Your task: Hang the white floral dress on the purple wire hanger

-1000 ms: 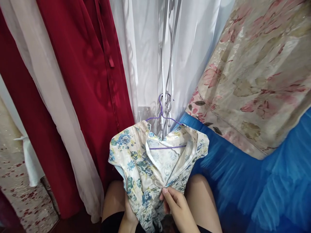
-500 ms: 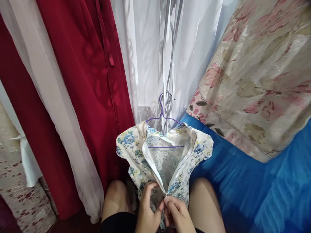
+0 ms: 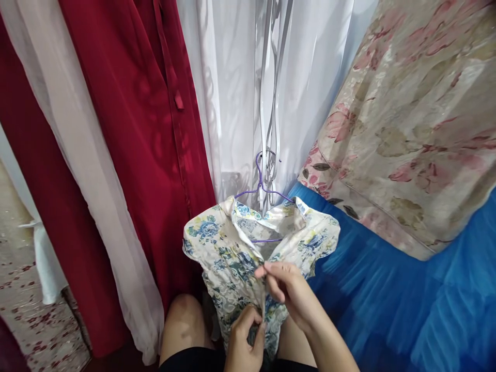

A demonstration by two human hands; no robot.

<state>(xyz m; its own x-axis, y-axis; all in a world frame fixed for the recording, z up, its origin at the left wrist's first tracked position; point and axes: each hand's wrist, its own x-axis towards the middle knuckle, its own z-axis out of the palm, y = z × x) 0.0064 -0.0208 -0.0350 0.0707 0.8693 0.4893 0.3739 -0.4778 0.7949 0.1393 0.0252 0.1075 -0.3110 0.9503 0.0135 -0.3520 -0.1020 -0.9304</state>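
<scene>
The right hand [image 3: 291,285] pinches the floral garment [image 3: 228,263] with thumb and forefinger at the lower end of its open V, whatever lies between the fingertips being too small to tell, while the left hand [image 3: 245,337], nearer the wearer, grips the same cloth lower down along the centre seam. Just beyond both hands, the garment's shoulders sit on a purple hanger [image 3: 259,178], in front of white fabric [image 3: 236,103]. Red cloth [image 3: 127,129] hangs beyond the hands to their left, and blue tulle [image 3: 387,294] spreads to their right.
</scene>
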